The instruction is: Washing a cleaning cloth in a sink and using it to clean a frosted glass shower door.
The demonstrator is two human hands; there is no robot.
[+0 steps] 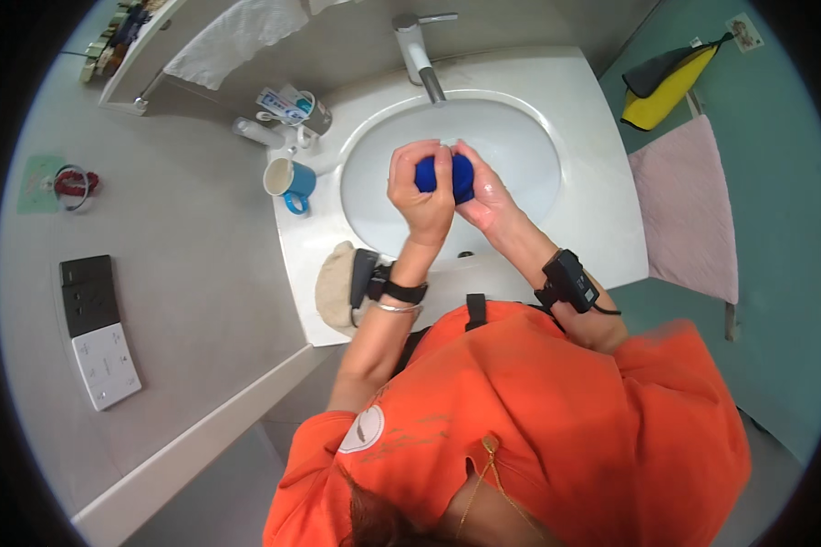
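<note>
Over the white oval washbasin (451,236), both hands are together around a rounded, deep blue object (462,179). Its material cannot be told for certain. My left hand (421,195) grips it from the left, with a digit across its visible face. Against its right side and underneath lies my right hand (489,195), the palm partly turned up and its skin shiny and wet. The fingers hide the object's far edge and much of its left side. The faucet (421,58) reaches over the basin's back rim, beyond the hands; I cannot make out running water.
On the counter's left stand a blue mug (303,181), a cup (320,116) with toothpaste and toothbrush, and a clear bottle (256,132). A beige cloth item (332,287) lies near my left forearm. A pink towel (687,208) and a yellow-grey cloth (663,99) hang at right.
</note>
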